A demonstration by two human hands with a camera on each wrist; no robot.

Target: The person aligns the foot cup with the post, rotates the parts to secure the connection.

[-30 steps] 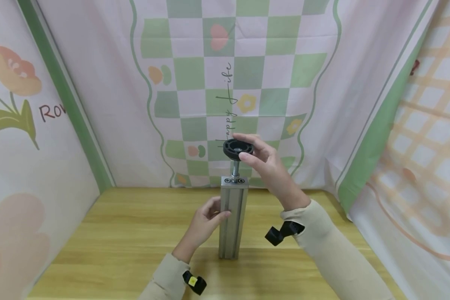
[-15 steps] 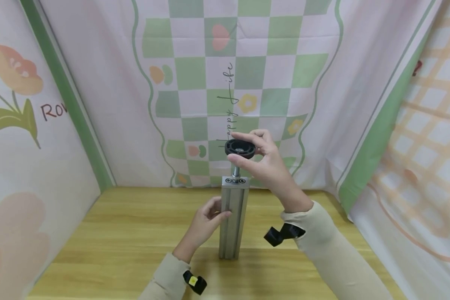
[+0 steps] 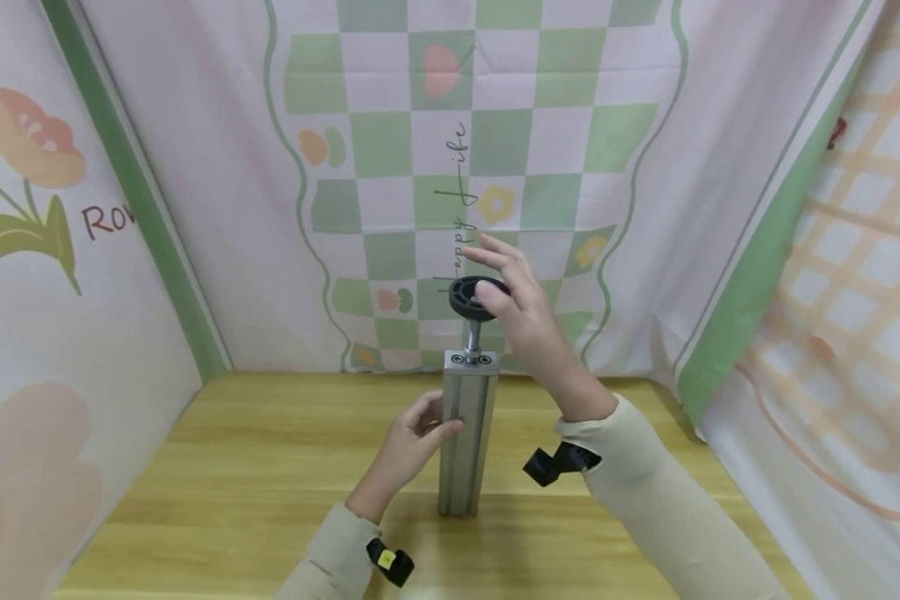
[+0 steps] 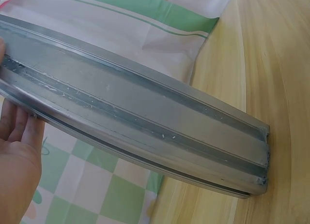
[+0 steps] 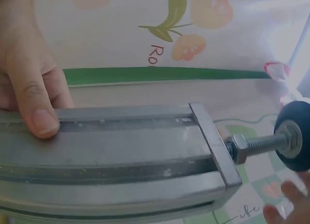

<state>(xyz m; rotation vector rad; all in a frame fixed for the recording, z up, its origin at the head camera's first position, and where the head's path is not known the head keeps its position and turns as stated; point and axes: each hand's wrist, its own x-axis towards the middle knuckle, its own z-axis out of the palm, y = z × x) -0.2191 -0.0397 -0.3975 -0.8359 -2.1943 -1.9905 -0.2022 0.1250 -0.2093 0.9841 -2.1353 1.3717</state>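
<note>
An aluminium profile [image 3: 467, 437] stands upright, its lower end at the wooden table. My left hand [image 3: 407, 443] grips it about midway, thumb on the near face and fingers behind. From its end plate [image 3: 471, 362] rises a threaded bolt [image 5: 264, 144] with a hex nut [image 5: 238, 149], topped by a black levelling foot [image 3: 459, 308]. Beside the foot is my right hand [image 3: 534, 329], its fingers extended and spread above the rim, while the thumb overlaps the foot's top in the head view. Only some right fingertips [image 5: 290, 200] show in the right wrist view.
The wooden table [image 3: 255, 467] spreads around the profile. Printed cloth hangs behind it, with a green checkered pattern [image 3: 382, 146], and on both sides. Each wrist wears a black camera mount, such as the right one [image 3: 562, 463].
My right thumb and fingers, earlier at the foot's rim, have spread apart; the fingers rise and the thumb lies across the foot's top. The left hand and profile have stayed in place.
</note>
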